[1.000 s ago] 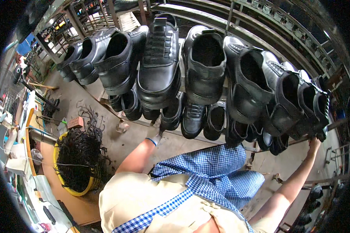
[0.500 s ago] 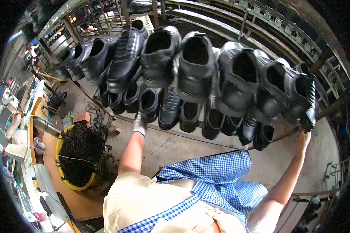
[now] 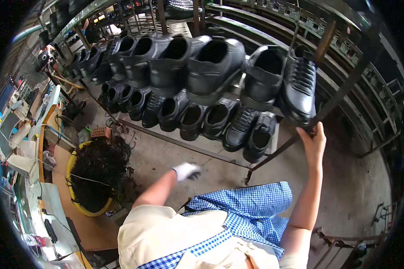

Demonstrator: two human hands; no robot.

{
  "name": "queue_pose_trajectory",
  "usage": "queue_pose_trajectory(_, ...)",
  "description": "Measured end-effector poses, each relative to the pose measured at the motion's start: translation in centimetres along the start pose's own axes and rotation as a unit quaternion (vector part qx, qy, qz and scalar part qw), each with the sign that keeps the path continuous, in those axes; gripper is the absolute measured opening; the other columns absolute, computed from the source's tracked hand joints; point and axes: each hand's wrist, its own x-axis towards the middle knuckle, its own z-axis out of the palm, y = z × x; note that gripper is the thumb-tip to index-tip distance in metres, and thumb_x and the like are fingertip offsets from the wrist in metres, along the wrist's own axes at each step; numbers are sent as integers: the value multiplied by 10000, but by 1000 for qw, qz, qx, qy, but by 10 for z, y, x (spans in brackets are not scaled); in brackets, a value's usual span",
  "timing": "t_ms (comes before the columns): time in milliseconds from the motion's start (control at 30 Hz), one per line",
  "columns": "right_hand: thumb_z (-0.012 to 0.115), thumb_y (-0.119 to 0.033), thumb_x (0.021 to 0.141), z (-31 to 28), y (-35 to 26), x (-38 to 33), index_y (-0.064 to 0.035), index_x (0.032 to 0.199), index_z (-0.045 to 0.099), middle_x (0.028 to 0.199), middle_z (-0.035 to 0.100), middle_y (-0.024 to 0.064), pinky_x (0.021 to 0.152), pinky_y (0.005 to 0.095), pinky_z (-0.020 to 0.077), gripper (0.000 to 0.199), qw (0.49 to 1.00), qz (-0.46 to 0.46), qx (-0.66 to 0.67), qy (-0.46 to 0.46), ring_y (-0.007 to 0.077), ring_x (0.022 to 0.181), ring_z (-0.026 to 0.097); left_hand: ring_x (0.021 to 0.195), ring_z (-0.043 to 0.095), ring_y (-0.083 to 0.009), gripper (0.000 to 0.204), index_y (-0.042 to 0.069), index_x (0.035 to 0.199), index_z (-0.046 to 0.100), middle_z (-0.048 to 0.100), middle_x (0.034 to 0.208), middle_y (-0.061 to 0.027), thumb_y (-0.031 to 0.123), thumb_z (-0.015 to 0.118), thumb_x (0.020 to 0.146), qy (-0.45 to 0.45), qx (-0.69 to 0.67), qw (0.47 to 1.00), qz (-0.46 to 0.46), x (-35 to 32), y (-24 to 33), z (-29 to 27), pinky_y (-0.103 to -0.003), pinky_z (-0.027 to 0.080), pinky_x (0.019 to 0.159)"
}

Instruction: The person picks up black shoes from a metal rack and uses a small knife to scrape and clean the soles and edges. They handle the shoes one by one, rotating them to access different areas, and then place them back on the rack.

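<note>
A metal shoe rack (image 3: 197,150) stands before me, with black shoes in two rows. My right hand (image 3: 314,139) is closed round the dark metal bar at the rack's right end, just below a black lace-up shoe (image 3: 298,87) on the upper row. My left hand (image 3: 187,171), in a white glove with dark fingertips, is in the air in front of the lower row, apart from the shoes. Motion smears its fingers. Nearest above it is a black shoe (image 3: 194,120) on the lower row.
To the left, a yellow basket (image 3: 72,179) full of black stringy material stands by a cluttered workbench (image 3: 54,157). A red brick (image 3: 101,132) lies behind the basket. More metal racks (image 3: 256,31) stand behind and to the right.
My left hand has come away from the lower row of shoes, down and to the right. The rack and my right hand on it appear further left in view.
</note>
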Motion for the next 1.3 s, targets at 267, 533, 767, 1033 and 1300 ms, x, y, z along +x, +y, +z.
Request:
queue_pose_trajectory(267,839,-210,738,86,-62,-22,-16,1074,576,912,674,140,720,342,522,470,993,-17,32,-109,229,815,656,1040,637,-216,331,48,1173,622,673,1064,-115,241,603,905,-101,244,897,355,-21,79,150,-343,481,933)
queue_pose_trajectory(533,811,-273,750,130,-113,-60,-61,1081,576,1013,679,149,812,398,524,458,976,-65,104,-178,322,958,668,1101,594,-304,365,125,1186,631,633,1164,-131,317,601,876,129,578,629,504,48,109,151,-432,475,916)
queue_pose_trajectory(767,758,-217,770,125,-122,-72,-68,1073,568,981,670,165,796,446,517,387,968,-70,137,-199,356,939,654,1104,609,-303,369,131,1187,642,638,1193,-136,335,581,886,75,768,579,262,114,112,122,-440,487,914)
queue_pose_trajectory(1033,724,-187,822,-8,11,-144,-77,1162,553,970,700,89,741,356,527,396,984,36,167,-55,260,835,688,1107,626,-302,377,138,1190,654,645,1226,-141,355,558,897,-53,906,420,21,112,42,84,-449,501,912)
queue_pose_trajectory(1300,657,-192,916,-189,146,-308,-21,1069,607,827,649,30,667,235,494,235,823,298,194,443,83,736,621,1090,632,-338,491,146,1182,652,665,1169,-169,474,607,819,-144,771,600,155,132,127,260,-450,503,917)
